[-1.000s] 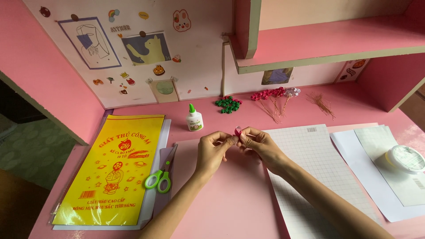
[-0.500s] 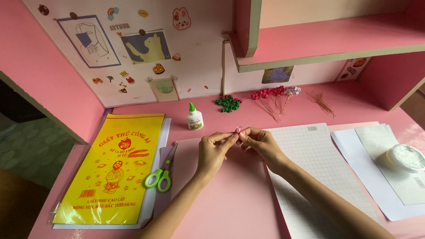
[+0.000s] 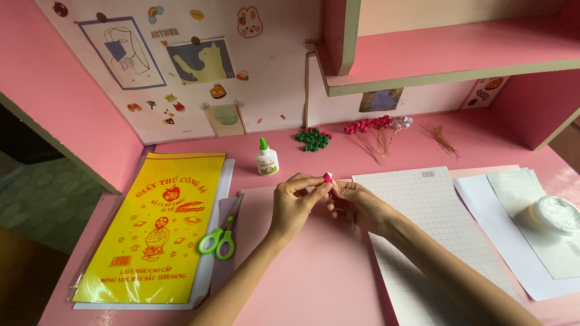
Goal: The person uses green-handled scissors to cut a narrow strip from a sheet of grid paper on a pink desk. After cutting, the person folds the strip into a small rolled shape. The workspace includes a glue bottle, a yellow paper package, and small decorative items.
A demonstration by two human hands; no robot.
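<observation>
since the earlier frames the 2 hands have hardly shifted; they stay together at the centre of the frame, and the little pink piece now sits slightly higher between the fingertips.

head view: the left hand (image 3: 294, 202) and the right hand (image 3: 356, 205) meet just above the middle of the picture, both pinching a small pink paper piece (image 3: 327, 177) at their fingertips, so each grip is closed on it. the piece is held above the pink desk (image 3: 314, 271), near the top edge of a white grid sheet (image 3: 435, 235) that lies to the right of centre. left of the hands lie green-handled scissors (image 3: 219, 240), partly on a yellow paper pack (image 3: 154, 229) in the lower left. a white glue bottle with a green tip (image 3: 266, 160) stands just above the hands. further up, a heap of small green pieces (image 3: 313, 139) and a bunch of pink paper flowers on thin stems (image 3: 374, 130) lie near the back wall. at the right edge, a round white spool (image 3: 556, 214) rests on plain white sheets (image 3: 501, 211).
</observation>
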